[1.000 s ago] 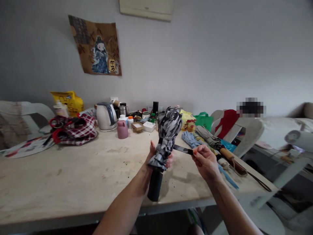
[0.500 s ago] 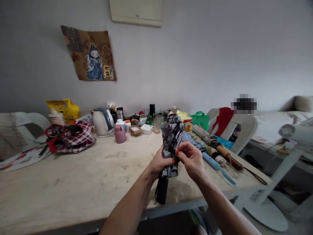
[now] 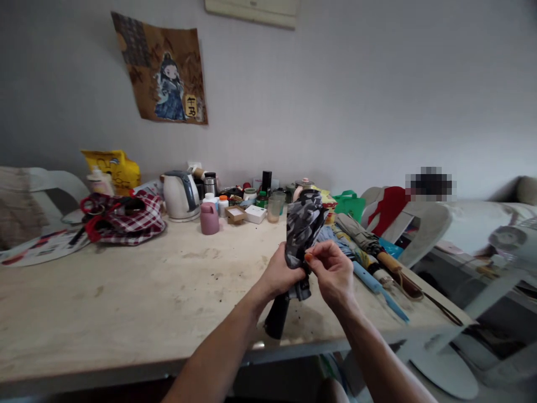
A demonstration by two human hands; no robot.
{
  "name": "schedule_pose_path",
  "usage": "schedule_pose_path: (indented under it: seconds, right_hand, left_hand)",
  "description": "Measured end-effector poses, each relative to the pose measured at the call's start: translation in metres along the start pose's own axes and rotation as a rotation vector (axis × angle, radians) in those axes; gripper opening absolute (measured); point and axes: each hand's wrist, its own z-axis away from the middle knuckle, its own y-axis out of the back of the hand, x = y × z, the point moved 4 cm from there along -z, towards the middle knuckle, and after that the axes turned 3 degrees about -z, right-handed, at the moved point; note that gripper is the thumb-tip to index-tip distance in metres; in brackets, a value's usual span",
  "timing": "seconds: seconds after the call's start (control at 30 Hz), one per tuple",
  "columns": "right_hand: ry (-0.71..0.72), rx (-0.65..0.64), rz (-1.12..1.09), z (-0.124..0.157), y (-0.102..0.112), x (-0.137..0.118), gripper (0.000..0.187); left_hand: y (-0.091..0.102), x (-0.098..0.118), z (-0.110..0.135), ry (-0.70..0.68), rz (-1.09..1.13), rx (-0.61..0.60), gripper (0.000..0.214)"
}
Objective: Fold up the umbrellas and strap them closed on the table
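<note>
A folded umbrella (image 3: 302, 224) with a grey and black camouflage canopy stands tilted in front of me, its black handle (image 3: 277, 318) pointing down toward the table edge. My left hand (image 3: 280, 274) is wrapped around the lower canopy, thumb across the front. At the canopy's right side, my right hand (image 3: 331, 268) pinches a bit of the umbrella with thumb and forefinger; exactly which part is hidden by the fingers. Just right of my right hand lie several folded umbrellas, among them one with a light blue handle (image 3: 369, 277) and one with a wooden handle (image 3: 390, 262).
On the wooden table (image 3: 168, 296) a checked bag (image 3: 134, 224), a kettle (image 3: 180, 196) and a pink jug (image 3: 209, 218) stand at left. Small boxes (image 3: 255, 214), bottles and a cup (image 3: 274, 208) line the back. A fan (image 3: 509, 238) and chairs are at right.
The umbrella's canopy has turned in my hands and now shows a smoother, flatter face. Both hands keep their hold on it. The view has shifted, so the wall picture sits higher.
</note>
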Motion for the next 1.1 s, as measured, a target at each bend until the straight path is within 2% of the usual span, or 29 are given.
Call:
schedule_pose_path:
  seconds: [0.1,0.3,0.43,0.63,0.83,0.93,1.03,1.1]
  right_hand:
    - [0.015,0.01,0.071,0.002,-0.003,-0.001,0.017]
    - [0.027,0.014,-0.105,0.003,0.008,0.0,0.02]
    - [0.023,0.033,-0.117,0.005,0.014,-0.005,0.023]
    - [0.022,0.027,0.021,0.006,0.003,-0.009,0.021]
    - [0.028,0.006,0.183,0.004,-0.004,-0.001,0.016]
    - [0.082,0.006,0.334,0.006,-0.005,0.002,0.014]
    - [0.172,0.033,0.526,0.013,-0.01,-0.003,0.009]
    - [0.197,-0.033,0.508,0.016,-0.016,-0.009,0.008]
  left_hand:
    - [0.003,-0.003,-0.001,-0.014,-0.019,0.048,0.047]
    - [0.003,0.003,-0.001,0.058,0.122,-0.09,0.027]
    - [0.006,0.0,-0.004,-0.007,0.016,0.035,0.035]
    - [0.003,-0.005,-0.002,-0.035,-0.211,0.142,0.034]
    - [0.003,-0.001,0.006,0.011,-0.3,0.242,0.035]
    - [0.002,-0.003,0.008,0.015,-0.395,0.268,0.036]
    - [0.003,-0.003,0.01,-0.044,-0.354,0.292,0.035]
    - [0.004,-0.001,0.009,-0.047,-0.36,0.269,0.033]
